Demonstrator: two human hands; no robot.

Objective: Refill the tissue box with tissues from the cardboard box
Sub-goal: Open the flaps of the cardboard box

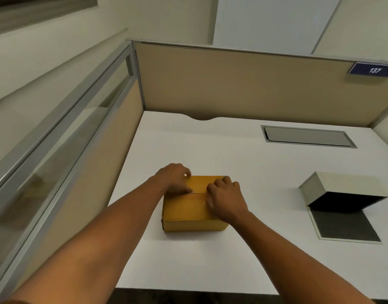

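A small brown cardboard box (188,212) sits closed on the white desk (243,172), near its front middle. My left hand (174,178) rests on the box's top left, fingertips at the centre seam. My right hand (225,198) lies on the top right with its fingers curled at the same seam. To the right, a pale grey tissue box (333,187) stands open on the desk, its hinged lid raised over a dark, hollow inside. No tissues are in view.
Beige partition panels (243,84) close off the desk at the back and left, with a glass strip on the left. A grey cable hatch (307,137) lies flush in the desk at the back right. A blue sign reading 137 (373,70) hangs on the partition.
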